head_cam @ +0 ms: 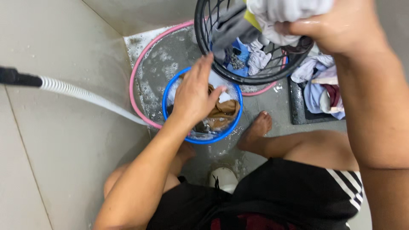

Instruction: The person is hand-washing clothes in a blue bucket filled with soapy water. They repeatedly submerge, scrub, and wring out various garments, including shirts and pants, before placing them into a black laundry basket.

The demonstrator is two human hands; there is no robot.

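Two bare hands at work over a wet grey floor [272, 110], seen from above by a person squatting in black shorts [272, 200], one bare foot [255, 127] planted beside the basins. Left hand [194, 96], nearest, is spread flat with fingers loose and open, pressing down into a small blue basin [232, 127]; it grips nothing firmly but rests on brown cloth [223, 113] soaking in sudsy water, probably to keep it under. Blue basin sits inside the rim of a larger pink basin [138, 64], which holds foamy grey water. A white ribbed hose [81, 94] runs in from the left wall toward the pink basin's edge, likely placed there to fill it. Right hand [336, 27], higher and farther, is closed tight on a bunched white garment [277, 17], holding it just above a black mesh laundry basket [255, 79] with more blue and white clothes inside. White garment is thus in the right hand's fist, well apart from the left hand and above the basins. Beyond, a dark tray [298, 117] holds a pile of pale clothes [317, 83].
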